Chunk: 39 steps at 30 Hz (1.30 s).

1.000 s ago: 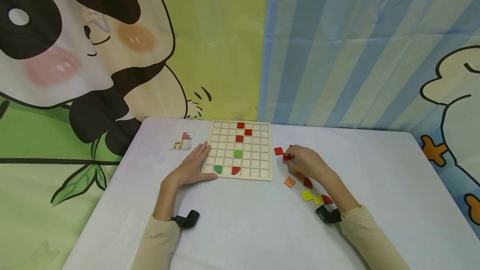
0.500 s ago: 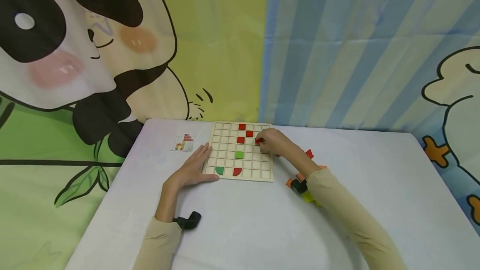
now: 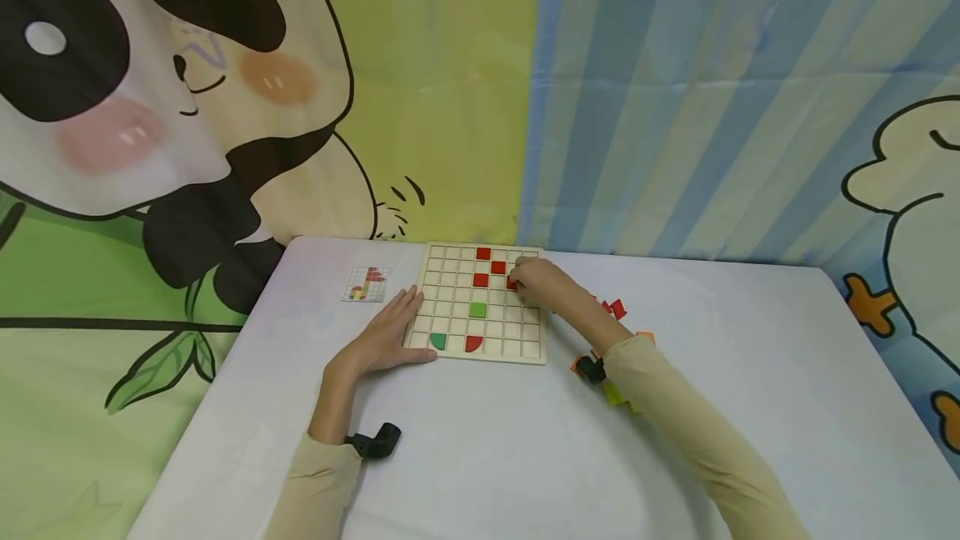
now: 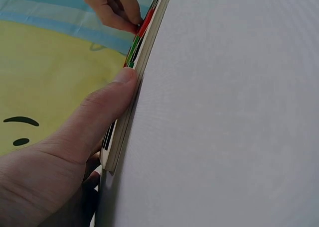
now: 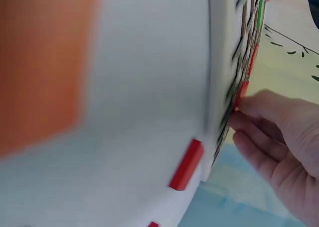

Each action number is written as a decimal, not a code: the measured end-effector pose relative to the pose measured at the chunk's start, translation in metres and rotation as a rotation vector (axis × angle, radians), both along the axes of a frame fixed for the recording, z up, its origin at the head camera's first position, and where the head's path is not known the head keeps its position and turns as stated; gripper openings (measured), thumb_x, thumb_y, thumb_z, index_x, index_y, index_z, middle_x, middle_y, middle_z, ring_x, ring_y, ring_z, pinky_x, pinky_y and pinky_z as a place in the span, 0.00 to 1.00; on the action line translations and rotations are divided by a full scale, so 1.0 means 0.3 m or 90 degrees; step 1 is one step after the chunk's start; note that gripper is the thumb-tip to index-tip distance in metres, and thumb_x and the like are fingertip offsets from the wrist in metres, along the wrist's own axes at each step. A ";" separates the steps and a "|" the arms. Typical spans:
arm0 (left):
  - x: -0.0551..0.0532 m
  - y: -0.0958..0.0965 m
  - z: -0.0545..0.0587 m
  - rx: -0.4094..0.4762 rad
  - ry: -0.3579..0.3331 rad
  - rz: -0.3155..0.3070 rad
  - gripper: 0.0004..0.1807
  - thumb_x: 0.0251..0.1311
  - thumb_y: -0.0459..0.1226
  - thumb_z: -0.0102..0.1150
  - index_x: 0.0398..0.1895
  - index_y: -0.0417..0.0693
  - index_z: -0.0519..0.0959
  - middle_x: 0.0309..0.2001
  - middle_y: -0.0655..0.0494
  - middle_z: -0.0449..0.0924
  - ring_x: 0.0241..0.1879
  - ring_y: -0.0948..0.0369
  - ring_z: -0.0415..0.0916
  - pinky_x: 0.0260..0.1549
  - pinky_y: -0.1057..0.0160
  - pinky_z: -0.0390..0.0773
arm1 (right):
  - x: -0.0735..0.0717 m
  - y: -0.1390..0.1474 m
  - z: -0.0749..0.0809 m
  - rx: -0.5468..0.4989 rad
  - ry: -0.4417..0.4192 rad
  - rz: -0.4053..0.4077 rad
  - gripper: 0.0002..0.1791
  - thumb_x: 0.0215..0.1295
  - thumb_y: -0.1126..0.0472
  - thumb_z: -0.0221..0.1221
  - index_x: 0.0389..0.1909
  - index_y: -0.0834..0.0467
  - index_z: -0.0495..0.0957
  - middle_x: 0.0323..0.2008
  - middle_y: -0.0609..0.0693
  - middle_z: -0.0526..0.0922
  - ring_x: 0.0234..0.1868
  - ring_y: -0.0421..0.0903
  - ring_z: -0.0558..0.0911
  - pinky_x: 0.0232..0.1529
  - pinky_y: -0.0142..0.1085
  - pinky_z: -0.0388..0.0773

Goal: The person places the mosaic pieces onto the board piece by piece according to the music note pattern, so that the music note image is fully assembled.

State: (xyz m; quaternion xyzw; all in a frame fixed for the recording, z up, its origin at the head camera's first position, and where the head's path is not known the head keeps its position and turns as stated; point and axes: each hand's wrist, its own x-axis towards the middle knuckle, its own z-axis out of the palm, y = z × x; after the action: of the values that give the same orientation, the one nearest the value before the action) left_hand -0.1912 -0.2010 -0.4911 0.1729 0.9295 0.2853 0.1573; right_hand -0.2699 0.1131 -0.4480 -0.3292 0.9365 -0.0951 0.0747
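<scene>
A square wooden grid board [image 3: 450, 293] lies on the white table. My left hand [image 3: 381, 335] rests at its near left corner, fingers extended along the left edge and thumb along the near edge. With thumb and fingertips, my right hand [image 3: 549, 283] pinches a small red square tile [image 5: 240, 95] at a cell on the board's right side. Much of that tile is hidden by the fingers. Elsewhere on the board sit several red squares, a light green square [image 3: 477, 310], a green quarter-round tile [image 3: 438, 342] and a red quarter-round tile [image 3: 474, 344].
Left of the board lies a printed pattern card [image 3: 366, 284]. Loose red tiles [image 3: 618, 309], orange tiles [image 3: 645, 337] and yellow tiles [image 3: 615, 395] lie to the right, partly under the right forearm. A printed curtain [image 3: 450, 107] hangs behind the table.
My right hand has moved left from the loose tiles to the board, bringing a red square tile. Over the last half second it has stayed nearly in place. My left hand stays at the corner.
</scene>
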 end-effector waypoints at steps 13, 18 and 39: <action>0.016 0.001 -0.011 0.011 -0.010 0.002 0.62 0.58 0.57 0.72 0.84 0.42 0.45 0.85 0.45 0.37 0.84 0.43 0.33 0.79 0.36 0.45 | 0.019 0.057 0.035 -0.030 -0.081 -0.027 0.19 0.72 0.59 0.65 0.60 0.62 0.83 0.56 0.61 0.81 0.51 0.54 0.82 0.51 0.44 0.83; 0.015 0.002 -0.016 0.008 -0.010 -0.001 0.62 0.58 0.58 0.72 0.84 0.42 0.46 0.85 0.45 0.37 0.84 0.43 0.33 0.79 0.36 0.45 | 0.125 0.161 0.074 -0.164 -0.102 -0.076 0.25 0.70 0.60 0.66 0.66 0.63 0.78 0.61 0.62 0.80 0.58 0.59 0.82 0.56 0.52 0.82; -0.005 0.006 -0.006 0.006 0.005 0.003 0.62 0.57 0.57 0.73 0.84 0.41 0.46 0.85 0.44 0.38 0.84 0.43 0.33 0.79 0.36 0.45 | 0.263 0.418 0.093 -0.256 -0.027 -0.167 0.27 0.66 0.66 0.68 0.66 0.64 0.77 0.59 0.64 0.80 0.53 0.62 0.85 0.47 0.51 0.87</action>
State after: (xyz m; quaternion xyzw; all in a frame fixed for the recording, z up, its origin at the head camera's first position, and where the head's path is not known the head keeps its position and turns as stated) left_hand -0.1927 -0.1992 -0.4929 0.1727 0.9291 0.2897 0.1519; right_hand -0.1910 0.2384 -0.4200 -0.2106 0.9317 -0.2955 0.0143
